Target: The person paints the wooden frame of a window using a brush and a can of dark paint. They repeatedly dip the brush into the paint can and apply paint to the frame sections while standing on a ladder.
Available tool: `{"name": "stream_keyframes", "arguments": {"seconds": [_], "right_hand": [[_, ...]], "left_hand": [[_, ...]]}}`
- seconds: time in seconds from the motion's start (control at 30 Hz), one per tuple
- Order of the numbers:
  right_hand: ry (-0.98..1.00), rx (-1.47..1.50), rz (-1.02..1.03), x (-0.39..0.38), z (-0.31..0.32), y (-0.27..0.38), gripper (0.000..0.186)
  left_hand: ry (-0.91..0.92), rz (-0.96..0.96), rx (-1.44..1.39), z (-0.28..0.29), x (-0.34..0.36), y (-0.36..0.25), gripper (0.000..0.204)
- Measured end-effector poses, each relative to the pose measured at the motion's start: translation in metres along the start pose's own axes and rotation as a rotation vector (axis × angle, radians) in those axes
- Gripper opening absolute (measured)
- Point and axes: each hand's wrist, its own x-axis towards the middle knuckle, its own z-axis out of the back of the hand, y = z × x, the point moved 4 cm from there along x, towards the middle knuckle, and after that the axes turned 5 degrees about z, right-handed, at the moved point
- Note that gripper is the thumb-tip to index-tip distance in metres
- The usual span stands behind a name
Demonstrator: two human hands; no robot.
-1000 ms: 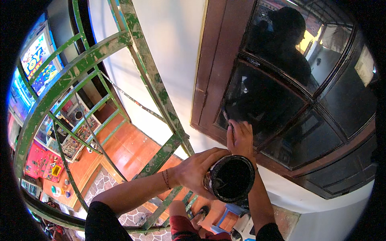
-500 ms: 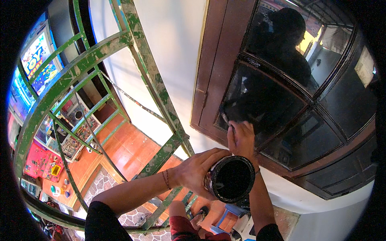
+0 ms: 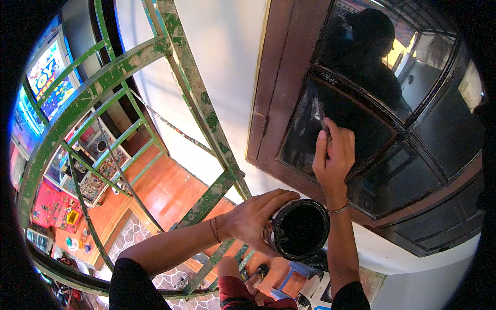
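Observation:
My left hand [image 3: 251, 221] is wrapped round the side of an open paint can [image 3: 273, 238], its rim smeared and its inside dark. Higher up and to the right, my right hand [image 3: 336, 152] pinches a small paintbrush [image 3: 325, 124], mostly hidden by the fingers. The brush end is over a dark glass pane [image 3: 305, 147] of a brown wooden window frame [image 3: 273, 88]. Whether the bristles touch the glass or a bar, I cannot tell. Glossy dark bars [image 3: 369, 106] divide the panes, and a dark silhouette is reflected in the glass.
Green scaffolding [image 3: 194, 93] with chipped paint stands at my left, its bars crossing beneath my left arm. A white wall [image 3: 217, 46] runs beside the window. Far below are an orange tiled floor [image 3: 168, 183], a pink board [image 3: 49, 206] and a blue stool [image 3: 289, 279].
My right hand has moved up and to the right across the pane with the brush, away from the lower left corner. The left hand and can have barely shifted.

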Motion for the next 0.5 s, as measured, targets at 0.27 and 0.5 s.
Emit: {"name": "stream_keyframes", "arguments": {"seconds": [0.27,0.5], "right_hand": [[0.251,0.028,-0.061,-0.069,-0.026,0.007,0.024],[0.273,0.082,-0.167,-0.098,-0.021,0.009,0.023]], "left_hand": [[-0.023,-0.044,0.011,-0.001,0.0,0.0,0.118],[-0.029,-0.04,0.007,-0.004,-0.002,-0.001,0.118]]}}
